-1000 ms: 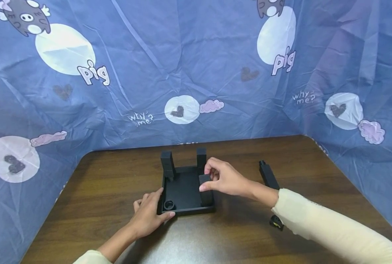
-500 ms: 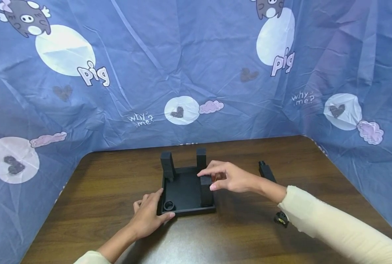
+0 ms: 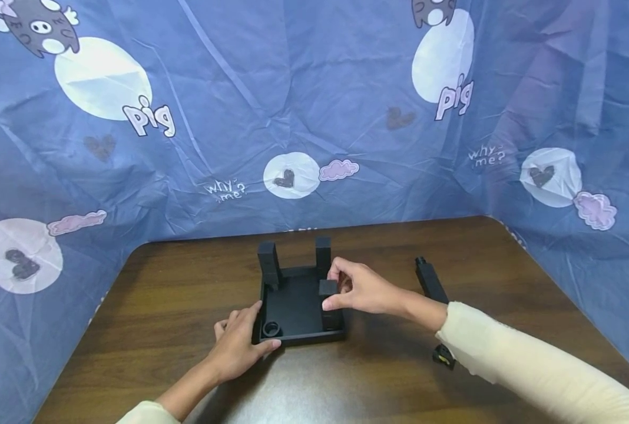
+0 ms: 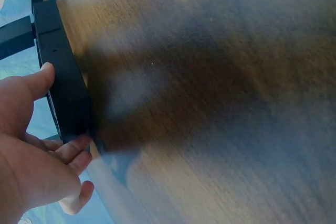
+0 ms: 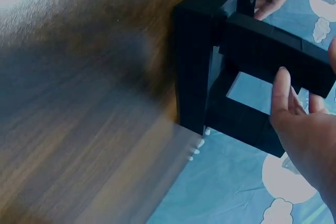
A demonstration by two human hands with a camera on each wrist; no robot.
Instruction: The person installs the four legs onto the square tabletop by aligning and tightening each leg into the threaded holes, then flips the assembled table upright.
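Wooden table (image 3: 179, 282), hands (image 3: 237, 348) (image 3: 366, 288) on black frame (image 3: 306, 340); loose post (image 3: 431, 281) head view only

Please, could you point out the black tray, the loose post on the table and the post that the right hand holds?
Black tray (image 3: 295, 306): head view, bare floor.
Loose post (image 3: 431, 282): head view, shaft's visible middle.
Held post (image 5: 262, 48): right wrist view, long side.

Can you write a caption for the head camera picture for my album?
The right hand pinches a standing black post in a black tray while the left hand touches the tray's sides.
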